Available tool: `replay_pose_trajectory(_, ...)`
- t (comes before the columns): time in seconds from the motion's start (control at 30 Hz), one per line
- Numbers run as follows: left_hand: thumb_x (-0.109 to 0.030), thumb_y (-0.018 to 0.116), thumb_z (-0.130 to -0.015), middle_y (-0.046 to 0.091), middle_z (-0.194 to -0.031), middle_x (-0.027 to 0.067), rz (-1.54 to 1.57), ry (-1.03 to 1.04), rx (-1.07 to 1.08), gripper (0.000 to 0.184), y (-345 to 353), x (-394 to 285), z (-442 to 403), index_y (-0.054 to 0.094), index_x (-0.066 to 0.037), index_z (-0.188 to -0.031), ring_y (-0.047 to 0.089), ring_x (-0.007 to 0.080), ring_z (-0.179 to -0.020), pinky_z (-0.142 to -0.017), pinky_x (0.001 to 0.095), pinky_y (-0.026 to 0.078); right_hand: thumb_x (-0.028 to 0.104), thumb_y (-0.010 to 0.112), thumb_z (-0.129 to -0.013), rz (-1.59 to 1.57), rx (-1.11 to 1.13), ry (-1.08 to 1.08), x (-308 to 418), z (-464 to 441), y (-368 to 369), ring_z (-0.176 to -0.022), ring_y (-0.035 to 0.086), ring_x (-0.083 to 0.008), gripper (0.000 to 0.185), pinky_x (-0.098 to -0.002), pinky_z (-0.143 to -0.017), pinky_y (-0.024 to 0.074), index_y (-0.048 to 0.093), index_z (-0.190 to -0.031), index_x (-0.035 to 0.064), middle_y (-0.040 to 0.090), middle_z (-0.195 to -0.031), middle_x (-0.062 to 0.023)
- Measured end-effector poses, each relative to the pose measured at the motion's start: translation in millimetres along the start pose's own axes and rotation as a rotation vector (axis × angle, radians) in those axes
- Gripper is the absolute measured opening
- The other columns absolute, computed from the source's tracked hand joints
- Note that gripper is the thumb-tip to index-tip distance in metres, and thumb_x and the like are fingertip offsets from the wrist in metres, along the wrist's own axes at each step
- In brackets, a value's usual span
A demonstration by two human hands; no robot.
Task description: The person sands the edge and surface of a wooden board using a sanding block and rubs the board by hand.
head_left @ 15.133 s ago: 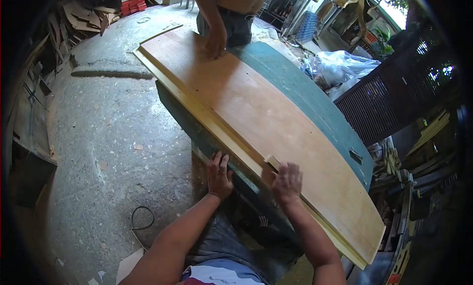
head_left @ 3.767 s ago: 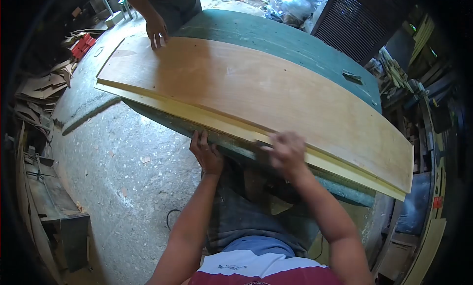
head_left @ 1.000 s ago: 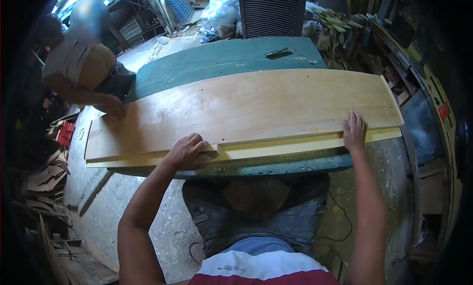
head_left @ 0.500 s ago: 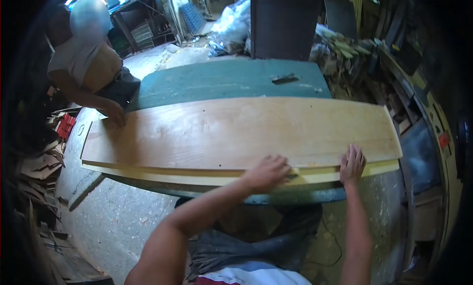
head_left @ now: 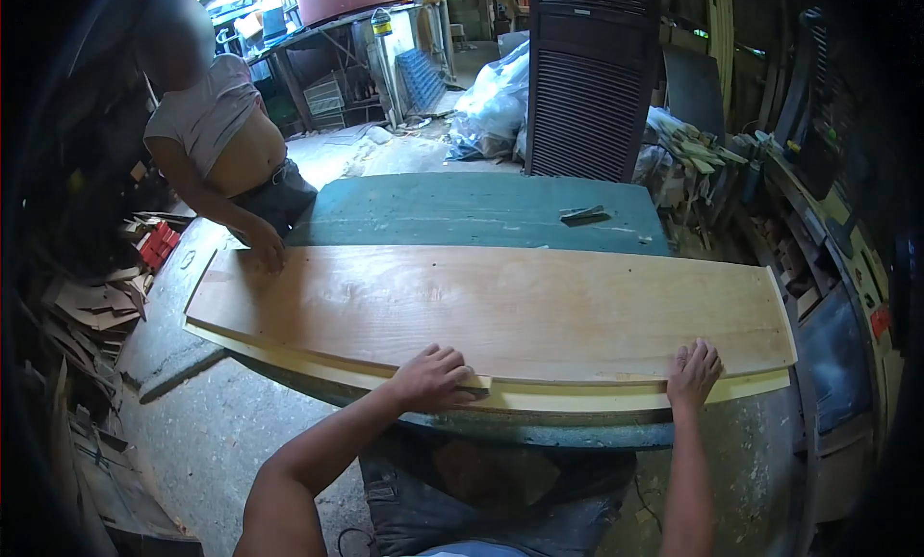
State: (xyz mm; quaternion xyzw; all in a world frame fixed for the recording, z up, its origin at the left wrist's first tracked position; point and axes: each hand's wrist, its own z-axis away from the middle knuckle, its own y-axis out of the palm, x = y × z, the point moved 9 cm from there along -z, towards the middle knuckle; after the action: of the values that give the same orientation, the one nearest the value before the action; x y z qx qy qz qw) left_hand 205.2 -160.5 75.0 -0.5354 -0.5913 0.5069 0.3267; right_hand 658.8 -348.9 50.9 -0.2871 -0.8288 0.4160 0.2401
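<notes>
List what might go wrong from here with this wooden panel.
The left hand grips a small block at the near edge of the panel; slid rightward, it might knock the right hand, which rests along that same edge. The panel's right end juts past the green table, so hard pressing out there could tip or shift it. Both hands are bare, so a rough edge might leave splinters.

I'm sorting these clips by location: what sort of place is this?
Probably a woodworking shop: a long wooden panel lies on a green worktable, flat scraps are heaped at the left, and thin strips, apparently wood, are piled beyond the worktable at the right.
</notes>
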Motion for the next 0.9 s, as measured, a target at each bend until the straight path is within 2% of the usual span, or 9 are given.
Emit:
replay_pose_trajectory(0.23,-0.038,0.068,-0.096,0.06,-0.115,0.012,0.026,0.188,-0.181,0.037,68,-116,-142,0.063,-0.008,-0.117,0.057,0.0308,-0.111,-0.095,0.0463,0.045,0.038,0.054,-0.104,-0.009,-0.07,-0.057,-6,0,10,-0.128,0.051,-0.0398,0.047,-0.0546,-0.113,0.036,0.058,-0.132,0.0006,0.056,-0.134,-0.0191)
replay_pose_trajectory(0.3,-0.035,0.067,-0.095,0.06,-0.115,0.0129,0.106,0.117,0.02,0.035,75,-144,-183,0.063,-0.008,-0.117,0.058,0.0319,-0.112,-0.095,0.0485,0.045,0.036,0.055,-0.103,-0.007,-0.111,-0.091,-13,-5,23,-0.127,0.052,-0.0399,0.045,-0.0548,-0.112,0.037,0.059,-0.132,0.0014,0.057,-0.133,-0.0189)
replay_pose_trajectory(0.4,-0.033,0.07,-0.092,0.06,-0.114,0.0126,0.148,0.12,-0.079,0.034,92,-140,-183,0.063,-0.01,-0.116,0.058,0.0328,-0.112,-0.093,0.0507,0.045,0.031,0.059,-0.1,-0.057,-0.18,-0.167,-18,3,17,-0.125,0.054,-0.0403,0.04,-0.0555,-0.108,0.0403,0.061,-0.129,0.0042,0.06,-0.13,-0.018)
replay_pose_trajectory(0.43,-0.033,0.071,-0.091,0.061,-0.113,0.0122,0.212,0.133,-0.158,0.034,86,-124,-163,0.064,-0.011,-0.115,0.059,0.0329,-0.111,-0.092,0.051,0.045,0.03,0.061,-0.098,-0.05,-0.146,-0.159,-13,2,11,-0.123,0.056,-0.0399,0.038,-0.0556,-0.106,0.042,0.062,-0.128,0.0055,0.062,-0.13,-0.0173)
replay_pose_trajectory(0.5,-0.037,0.078,-0.087,0.064,-0.106,0.0109,0.192,0.077,-0.16,0.034,49,-87,-115,0.068,-0.012,-0.109,0.063,0.0337,-0.103,-0.09,0.0493,0.046,0.031,0.061,-0.098,-0.03,-0.103,-0.124,-6,2,2,-0.124,0.056,-0.0387,0.04,-0.0542,-0.108,0.0414,0.062,-0.129,0.0056,0.061,-0.131,-0.0168)
replay_pose_trajectory(0.63,-0.036,0.085,-0.08,0.063,-0.097,0.0057,-0.032,0.04,-0.139,0.035,-5,-28,-30,0.07,-0.012,-0.102,0.062,0.0251,-0.093,-0.082,0.0442,0.044,0.035,0.059,-0.099,-0.002,-0.114,-0.063,3,2,-7,-0.127,0.054,-0.0377,0.044,-0.0535,-0.112,0.0387,0.063,-0.13,0.005,0.061,-0.132,-0.0163)
replay_pose_trajectory(0.73,-0.036,0.085,-0.08,0.063,-0.095,0.0048,-0.025,0.098,-0.092,0.034,1,-42,-47,0.071,-0.011,-0.099,0.062,0.0236,-0.092,-0.081,0.0423,0.044,0.037,0.057,-0.1,0.012,-0.106,-0.05,2,3,-6,-0.129,0.053,-0.0376,0.046,-0.0538,-0.113,0.0374,0.063,-0.131,0.0048,0.06,-0.133,-0.0163)
replay_pose_trajectory(0.8,-0.037,0.084,-0.082,0.063,-0.096,0.0053,-0.012,0.142,-0.188,0.036,20,-78,-90,0.071,-0.01,-0.102,0.062,0.024,-0.091,-0.081,0.0415,0.044,0.039,0.056,-0.101,0.023,-0.093,-0.045,4,2,-8,-0.129,0.053,-0.0376,0.047,-0.0536,-0.114,0.0368,0.063,-0.133,0.005,0.06,-0.135,-0.0164)
replay_pose_trajectory(0.9,-0.036,0.074,-0.093,0.062,-0.108,0.0101,0.07,0.169,-0.231,0.033,66,-142,-171,0.067,-0.01,-0.111,0.06,0.0276,-0.106,-0.09,0.0456,0.044,0.037,0.055,-0.102,0.006,-0.082,-0.033,1,3,-5,-0.13,0.053,-0.0362,0.045,-0.0527,-0.114,0.0366,0.063,-0.134,0.0069,0.06,-0.136,-0.0147)
